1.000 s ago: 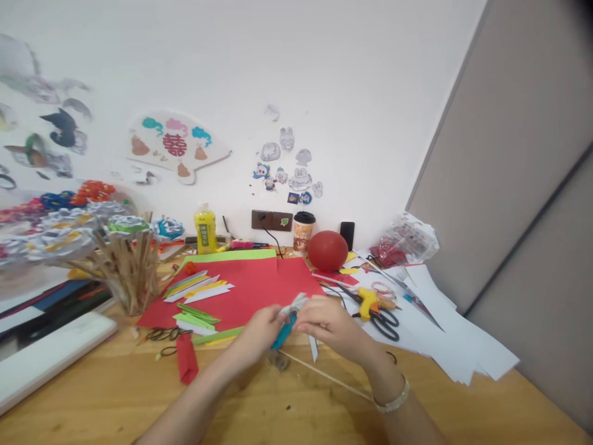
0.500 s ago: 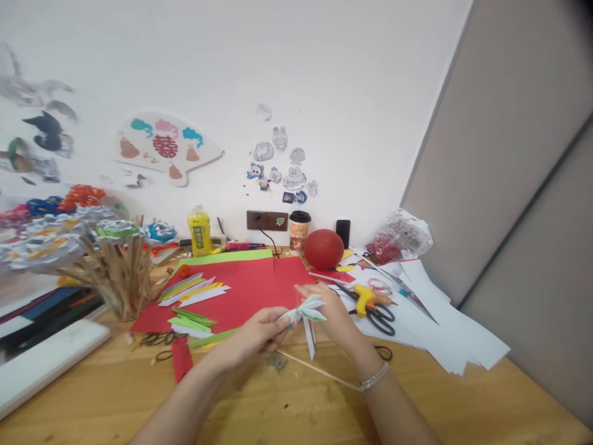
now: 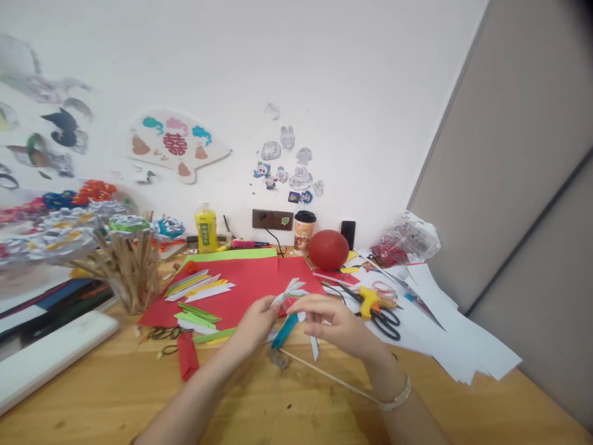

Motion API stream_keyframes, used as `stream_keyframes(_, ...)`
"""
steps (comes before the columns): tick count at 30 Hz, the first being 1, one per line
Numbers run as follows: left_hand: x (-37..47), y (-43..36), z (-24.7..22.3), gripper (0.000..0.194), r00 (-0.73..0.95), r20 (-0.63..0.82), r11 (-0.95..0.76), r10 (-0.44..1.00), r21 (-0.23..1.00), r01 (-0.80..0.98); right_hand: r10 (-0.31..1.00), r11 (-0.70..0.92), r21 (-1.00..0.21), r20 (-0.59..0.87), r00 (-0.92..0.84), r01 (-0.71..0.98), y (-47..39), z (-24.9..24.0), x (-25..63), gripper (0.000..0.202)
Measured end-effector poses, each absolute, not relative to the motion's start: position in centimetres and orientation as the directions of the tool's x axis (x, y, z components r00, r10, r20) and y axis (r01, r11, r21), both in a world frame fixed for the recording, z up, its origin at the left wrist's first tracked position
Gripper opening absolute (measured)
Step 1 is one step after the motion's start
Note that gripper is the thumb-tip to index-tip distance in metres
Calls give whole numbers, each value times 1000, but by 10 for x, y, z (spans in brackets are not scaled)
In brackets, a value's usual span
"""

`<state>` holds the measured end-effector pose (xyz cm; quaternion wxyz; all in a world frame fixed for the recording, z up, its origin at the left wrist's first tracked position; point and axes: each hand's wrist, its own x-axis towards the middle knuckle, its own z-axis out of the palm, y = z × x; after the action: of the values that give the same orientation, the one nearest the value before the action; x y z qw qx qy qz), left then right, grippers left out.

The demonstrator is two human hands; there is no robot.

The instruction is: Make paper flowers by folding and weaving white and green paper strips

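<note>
My left hand (image 3: pixel 257 321) is closed, pinching a white-and-green folded paper flower (image 3: pixel 291 289) whose pointed petals fan out to the upper right. Just right of it, my right hand (image 3: pixel 331 318) has its fingers apart and partly bent, with the fingertips close to the flower's base; whether they touch it is unclear. Below and between the hands is a blue paper strip (image 3: pixel 284 334), its upper end hidden. A white paper strip (image 3: pixel 314 348) shows under my right hand. A thin pale stick (image 3: pixel 328 374) runs from beside a greyish lump (image 3: pixel 278 359) toward my right wrist.
Red paper (image 3: pixel 259 278) carries white, yellow and green strips (image 3: pixel 201 287). Scissors (image 3: pixel 386 324), a yellow glue gun (image 3: pixel 369 301) and white sheets (image 3: pixel 467 334) lie right. Behind stand a red balloon (image 3: pixel 328 250), cup (image 3: pixel 304 233) and bottle (image 3: pixel 206 230). Paper flowers on sticks (image 3: pixel 132 266) stand left.
My right hand has come nearer and lower, its fingers now in front of the flower's base. The flower has tipped up and left in my left hand, and more blue strip shows.
</note>
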<state>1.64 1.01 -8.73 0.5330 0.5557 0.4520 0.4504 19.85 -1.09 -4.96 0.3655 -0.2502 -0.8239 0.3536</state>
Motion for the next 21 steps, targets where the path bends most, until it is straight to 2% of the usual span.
stream_keyframes(4, 10, 12, -81, 26, 284, -39, 130, 958, 942, -309, 697, 558, -829, 450, -558, 29, -6, -63, 185, 17)
stream_keyframes(7, 5, 13, -77, 23, 295, -13, 130, 955, 916, -379, 684, 425, -896, 411, -603, -129, 4, -74, 188, 19)
stream_keyframes(9, 4, 13, -75, 22, 277, -19, 116, 961, 934, -338, 714, 330, -915, 402, -573, -230, 12, -80, 192, 22)
stream_keyframes(11, 2, 12, -73, 22, 331, 4, 107, 944, 943, -315, 777, 249, -896, 412, -477, -368, 21, -86, 196, 24)
stream_keyframes(13, 0, 7, -69, 23, 481, 35, 126, 876, 946, -298, 850, 165, -845, 384, -362, -509, 29, -91, 199, 23)
stream_keyframes(15, 1, 0, -66, 24, 635, -7, 170, 772, 966, -196, 905, 76, -804, 303, -297, -590, 37, -96, 202, 22)
stream_keyframes(18, 6, -11, -65, 24, 721, -114, 95, 683, 993, 67, 935, 3, -806, 211, -284, -592, 42, -97, 204, 18)
stream_keyframes(21, 15, -17, -72, 23, 686, -81, -158, 723, 947, 279, 931, 119, -834, 282, -232, -539, 35, -90, 201, 19)
